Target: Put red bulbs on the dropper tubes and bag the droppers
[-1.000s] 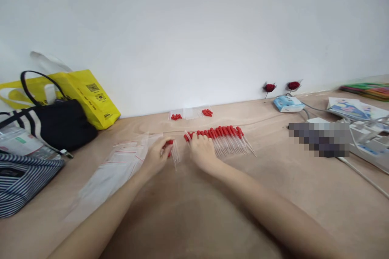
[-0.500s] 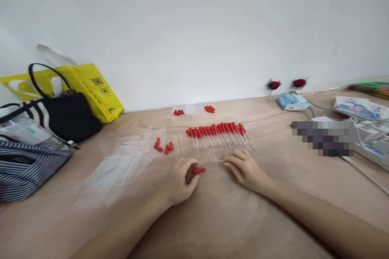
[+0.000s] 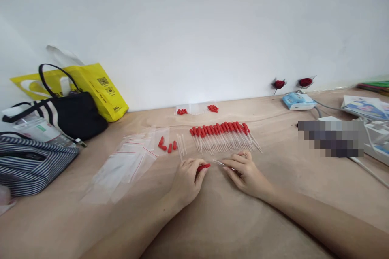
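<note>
Between the thumb and fingers of my left hand (image 3: 188, 180) is a red rubber dropper bulb (image 3: 204, 166), its narrow end pointing right. My right hand (image 3: 248, 175) pinches a clear dropper tube (image 3: 216, 162), whose tip sticks out to the left. Bulb and tube face each other with a small gap. Just beyond my hands lies a row of droppers with red bulbs (image 3: 217, 130) fitted on clear tubes. A few bare tubes (image 3: 181, 145) lie left of that row. Loose red bulbs (image 3: 169, 148) rest beside them, some on a clear bag.
Clear zip bags (image 3: 121, 166) are spread at the left. Farther back, two small bags hold red bulbs (image 3: 213, 108). A black bag (image 3: 80, 115), a yellow bag (image 3: 111, 99) and a striped pouch (image 3: 39, 170) stand left. A tissue pack (image 3: 299, 101) and cables lie right.
My left fingers have closed on the red bulb, which sat loosely between thumb and fingers before. The tube in my right hand now tilts slightly. The whole view has shifted a little.
</note>
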Demonstrator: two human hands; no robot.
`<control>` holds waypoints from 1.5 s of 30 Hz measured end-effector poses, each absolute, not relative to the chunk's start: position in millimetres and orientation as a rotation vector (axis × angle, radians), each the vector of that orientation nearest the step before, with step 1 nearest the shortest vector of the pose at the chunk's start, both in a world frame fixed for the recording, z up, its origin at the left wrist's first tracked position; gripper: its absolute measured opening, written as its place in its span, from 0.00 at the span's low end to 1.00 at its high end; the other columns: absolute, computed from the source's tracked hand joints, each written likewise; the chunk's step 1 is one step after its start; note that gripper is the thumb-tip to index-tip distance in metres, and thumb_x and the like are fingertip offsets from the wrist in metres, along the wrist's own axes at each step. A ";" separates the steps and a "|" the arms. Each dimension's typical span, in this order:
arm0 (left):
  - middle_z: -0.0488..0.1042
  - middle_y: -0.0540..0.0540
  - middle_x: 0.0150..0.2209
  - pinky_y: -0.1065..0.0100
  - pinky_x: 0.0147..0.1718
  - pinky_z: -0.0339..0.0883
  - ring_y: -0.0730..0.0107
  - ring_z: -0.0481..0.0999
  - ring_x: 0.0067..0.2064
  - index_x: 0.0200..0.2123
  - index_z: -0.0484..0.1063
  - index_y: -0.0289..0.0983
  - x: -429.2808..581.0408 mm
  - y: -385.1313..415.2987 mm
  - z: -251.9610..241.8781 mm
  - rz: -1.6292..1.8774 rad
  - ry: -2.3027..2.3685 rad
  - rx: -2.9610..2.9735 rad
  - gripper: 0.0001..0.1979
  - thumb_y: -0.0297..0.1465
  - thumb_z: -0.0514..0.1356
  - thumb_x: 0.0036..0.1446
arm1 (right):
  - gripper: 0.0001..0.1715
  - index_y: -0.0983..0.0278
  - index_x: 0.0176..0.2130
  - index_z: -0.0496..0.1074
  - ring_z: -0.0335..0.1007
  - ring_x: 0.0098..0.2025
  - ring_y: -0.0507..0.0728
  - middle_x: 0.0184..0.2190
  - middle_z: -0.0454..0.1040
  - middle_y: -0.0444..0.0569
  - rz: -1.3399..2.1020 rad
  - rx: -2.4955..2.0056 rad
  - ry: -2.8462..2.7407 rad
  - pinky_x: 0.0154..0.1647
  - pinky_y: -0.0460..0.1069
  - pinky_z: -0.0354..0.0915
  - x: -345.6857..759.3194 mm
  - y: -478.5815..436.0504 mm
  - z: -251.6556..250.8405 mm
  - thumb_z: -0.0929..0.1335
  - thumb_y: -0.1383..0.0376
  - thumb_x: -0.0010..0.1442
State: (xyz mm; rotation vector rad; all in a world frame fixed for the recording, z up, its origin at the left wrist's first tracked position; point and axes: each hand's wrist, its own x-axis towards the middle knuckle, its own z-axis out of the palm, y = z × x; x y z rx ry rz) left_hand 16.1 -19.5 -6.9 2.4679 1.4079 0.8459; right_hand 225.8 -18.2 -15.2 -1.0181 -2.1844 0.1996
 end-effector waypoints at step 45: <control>0.71 0.49 0.25 0.61 0.45 0.56 0.70 0.68 0.31 0.29 0.68 0.37 22.6 -25.8 -0.3 0.808 1.016 2.669 0.09 0.28 0.49 0.57 | 0.19 0.64 0.29 0.67 0.55 0.24 0.50 0.23 0.68 0.45 0.095 -0.873 -2.438 0.33 0.49 0.44 215.8 -18.8 -14.8 0.53 0.67 0.63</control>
